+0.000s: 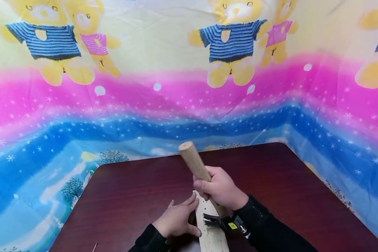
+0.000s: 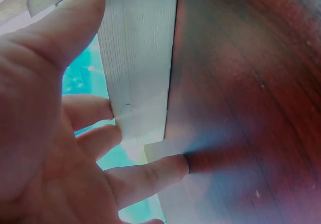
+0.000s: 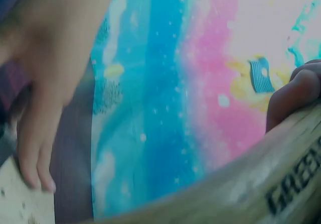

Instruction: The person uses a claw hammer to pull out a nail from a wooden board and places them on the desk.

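My right hand (image 1: 222,189) grips the wooden handle (image 1: 193,161) of a claw hammer, its free end angled up and away. The hammer's black claw (image 1: 212,220) lies low over a pale wooden board (image 1: 212,239), overlapping it in the head view. Dark lettering marks the handle in the right wrist view. Along the board's left edge rests my left hand (image 1: 179,218), fingers fairly straight and thumb nearer me. In the left wrist view, its fingertips touch the board's side (image 2: 138,73), while one finger (image 2: 155,176) reaches past the end. Small dark holes dot the board's top.
The board lies on a dark red-brown table (image 1: 138,196) with rounded far corners. Behind and beside it hangs a patterned cloth (image 1: 170,98) with bears and snowflakes. A thin reddish object (image 1: 95,247) lies at the table's near left.
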